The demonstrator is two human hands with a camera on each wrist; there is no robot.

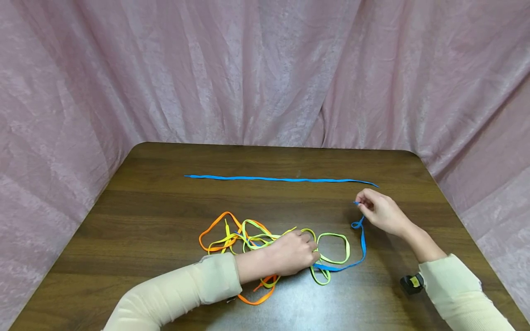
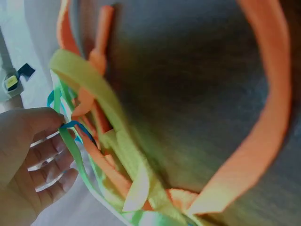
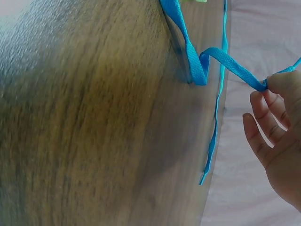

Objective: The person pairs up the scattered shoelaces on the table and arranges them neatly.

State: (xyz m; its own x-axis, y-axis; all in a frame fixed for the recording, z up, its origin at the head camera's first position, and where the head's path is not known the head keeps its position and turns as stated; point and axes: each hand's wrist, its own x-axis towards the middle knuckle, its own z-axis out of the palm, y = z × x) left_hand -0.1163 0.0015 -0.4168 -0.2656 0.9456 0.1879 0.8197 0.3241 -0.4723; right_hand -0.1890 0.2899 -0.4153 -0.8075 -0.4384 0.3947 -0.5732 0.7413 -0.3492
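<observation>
Right grip (image 1: 383, 214) pinching blue lace (image 1: 363, 243), left grip (image 1: 293, 253) pinching tangled laces (image 1: 229, 238) — straight lace (image 1: 283, 179) beyond, brown table (image 1: 145, 207) beneath

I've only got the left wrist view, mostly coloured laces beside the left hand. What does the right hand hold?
Observer: The right hand pinches a blue shoelace.
Operator: Does that run smoothly from the hand?
Observer: No, the right wrist view shows a sharp fold in it near the fingers.
Operator: Anything laid out farther off?
Observer: Yes, a second blue shoelace lies nearly straight across the far part of the table.
</observation>
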